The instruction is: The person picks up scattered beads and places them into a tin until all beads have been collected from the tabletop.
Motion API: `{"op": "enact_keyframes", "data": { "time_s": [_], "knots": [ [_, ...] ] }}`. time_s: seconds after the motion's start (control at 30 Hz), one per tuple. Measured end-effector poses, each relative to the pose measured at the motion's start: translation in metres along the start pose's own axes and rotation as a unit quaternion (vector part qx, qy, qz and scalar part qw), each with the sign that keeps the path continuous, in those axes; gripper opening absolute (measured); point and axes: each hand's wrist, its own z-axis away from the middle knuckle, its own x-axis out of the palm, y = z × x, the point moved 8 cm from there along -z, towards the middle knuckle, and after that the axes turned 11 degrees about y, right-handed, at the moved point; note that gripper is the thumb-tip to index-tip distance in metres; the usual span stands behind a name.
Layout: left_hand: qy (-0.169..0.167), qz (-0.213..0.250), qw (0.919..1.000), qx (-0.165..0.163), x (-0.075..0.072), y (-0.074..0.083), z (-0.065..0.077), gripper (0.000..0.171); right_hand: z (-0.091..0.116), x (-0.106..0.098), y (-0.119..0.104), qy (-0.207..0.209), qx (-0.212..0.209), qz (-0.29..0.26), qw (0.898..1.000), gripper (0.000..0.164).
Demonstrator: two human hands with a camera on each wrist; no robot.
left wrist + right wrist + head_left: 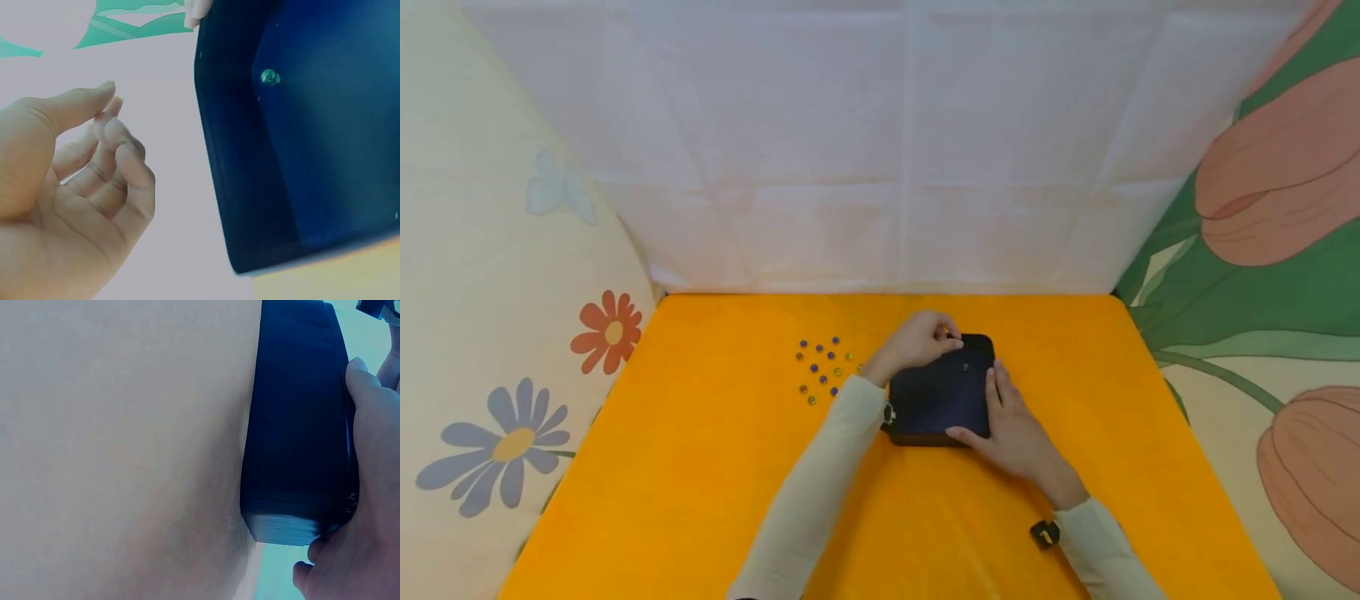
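A dark blue open-topped box [936, 400] stands on the table, with one small glass bead [270, 77] inside on its floor. My left hand [925, 337] is over the box's far left part. In the left wrist view the left hand [94, 169] has its thumb tip close to the curled index finger; I cannot tell whether something small is between them. My right hand [1015, 425] holds the box at its near right corner, thumb along the near rim and fingers along the right side. The right wrist view shows the right thumb [362, 381] against the box wall [297, 425].
Several blue and yellowish glass beads [814, 367] lie scattered on the orange tabletop [700, 467] left of the box. A white cloth [850, 150] hangs behind the table, with flower-printed sheets on both sides. A black wrist device [1045, 534] sits at my right cuff.
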Motion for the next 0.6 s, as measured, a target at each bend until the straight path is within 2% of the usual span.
{"op": "enact_keyframes", "data": {
  "time_s": [0.3, 0.6],
  "knots": [
    [-0.009, 0.001, 0.9997, 0.023, -0.019, 0.004, 0.018, 0.020, 0.000, -0.002, -0.001, 0.008, -0.007, 0.002, 1.000, 0.125],
    [-0.006, 0.005, 1.0000, 0.005, -0.038, -0.015, 0.038, 0.023, 0.000, 0.000, -0.002, 0.008, -0.003, 0.010, 1.000, 0.124]
  ]
}}
